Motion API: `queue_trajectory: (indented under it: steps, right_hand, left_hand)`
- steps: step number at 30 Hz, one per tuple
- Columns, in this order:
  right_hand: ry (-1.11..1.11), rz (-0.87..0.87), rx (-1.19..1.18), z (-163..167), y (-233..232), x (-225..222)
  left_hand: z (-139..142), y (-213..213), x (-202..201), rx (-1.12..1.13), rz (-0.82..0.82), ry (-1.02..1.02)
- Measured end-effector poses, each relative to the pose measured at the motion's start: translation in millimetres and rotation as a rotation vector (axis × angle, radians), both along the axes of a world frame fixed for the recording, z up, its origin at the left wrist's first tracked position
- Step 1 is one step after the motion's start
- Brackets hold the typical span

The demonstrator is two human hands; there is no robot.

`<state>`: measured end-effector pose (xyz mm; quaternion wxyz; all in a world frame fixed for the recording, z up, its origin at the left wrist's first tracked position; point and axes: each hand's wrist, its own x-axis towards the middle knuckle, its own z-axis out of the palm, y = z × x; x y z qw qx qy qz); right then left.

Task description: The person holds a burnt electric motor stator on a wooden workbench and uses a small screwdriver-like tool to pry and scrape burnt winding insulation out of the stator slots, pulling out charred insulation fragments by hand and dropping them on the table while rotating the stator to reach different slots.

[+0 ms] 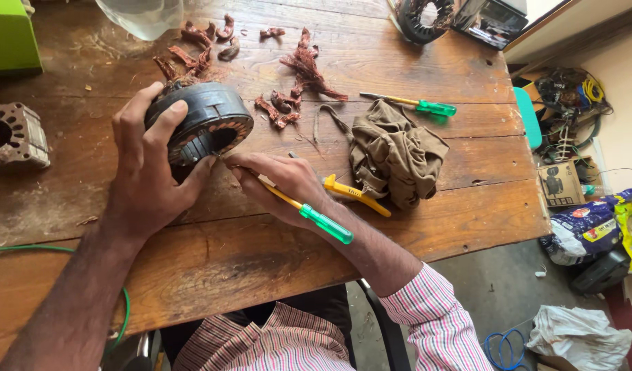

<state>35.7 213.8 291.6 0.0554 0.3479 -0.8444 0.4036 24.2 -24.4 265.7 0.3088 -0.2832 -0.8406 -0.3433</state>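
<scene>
While only the head camera looks down on this bench, it shows both hands close together at the near left of the wooden table (pixel 426 227); the left hand (pixel 147 175) is wrapped over the top and near side of a round motor stator (pixel 206 124), fingers spread across its dark outer band and thumb pressed at its lower rim, so the ring stands tilted on edge on the boards; the right hand (pixel 281 182) is closed in a narrow pinch round a yellow-shafted screwdriver with a green handle (pixel 316 216), whose tip points into the slots at the stator's inner edge.

Judging by its stacked steel laminations, the stator is likely heavy for its size and fully stiff; it should not crush, but its smooth curved band could roll or slip, so a hold across the outer rim, as now, seems the sound one; the slot edges look sharp.

Scraps of copper winding (pixel 305 69) lie scattered beyond it; a crumpled khaki cloth (pixel 398 154) sits to the right, with a yellow-handled tool (pixel 353 192) just beside it and a second green-handled screwdriver (pixel 419 104) further back; another stator (pixel 14 134) rests at the left edge.
</scene>
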Motion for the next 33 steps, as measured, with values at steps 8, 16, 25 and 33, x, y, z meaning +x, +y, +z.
queue_trajectory:
  steps: [8, 16, 25, 33]
  right_hand:
    - [-0.003, -0.029, 0.003, 0.1, -0.2, -0.4]
    - [-0.007, -0.021, -0.029, -6.0, 1.3, -3.1]
    - [0.044, -0.073, -0.084, -2.3, -4.6, -2.9]
    - [0.044, -0.033, -0.042, 1.7, -7.0, -3.8]
  left_hand:
    - [-4.1, 4.0, 1.3, 0.053, 0.005, -0.043]
    - [-7.6, 3.8, -3.1, 0.056, 0.019, -0.008]
    - [-13.6, -8.2, -5.1, -0.012, -0.014, 0.084]
    - [-14.5, -9.4, 8.7, -0.395, 0.226, 0.200]
